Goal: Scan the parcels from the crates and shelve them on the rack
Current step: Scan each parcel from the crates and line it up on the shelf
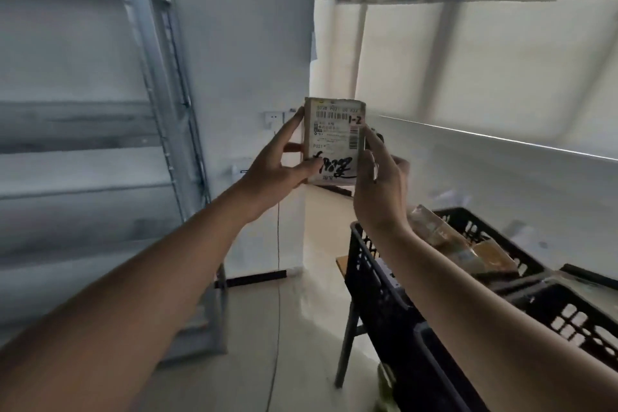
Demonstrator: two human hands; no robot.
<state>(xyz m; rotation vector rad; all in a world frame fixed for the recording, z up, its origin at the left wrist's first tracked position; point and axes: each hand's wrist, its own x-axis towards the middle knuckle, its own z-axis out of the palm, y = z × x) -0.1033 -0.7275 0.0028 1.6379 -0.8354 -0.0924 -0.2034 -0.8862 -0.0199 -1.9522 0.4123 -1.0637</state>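
A small cardboard parcel (334,140) is held up at chest height, its white label with barcodes, "1-2" and black marker writing facing me. My left hand (281,164) grips its left side, thumb on the lower front and fingers behind. My right hand (381,177) is at the parcel's right edge and seems to hold a dark object, mostly hidden behind the fingers. To the left stands the grey metal rack (83,130), blurred. Two black plastic crates (384,281) sit at lower right, the far one holding brown parcels (448,237).
A white wall corner (254,43) is straight ahead with a socket and a thin cable hanging down. The crates rest on a dark-legged stand (347,338). A pale partition (501,170) runs along the right. Light floor lies between rack and crates.
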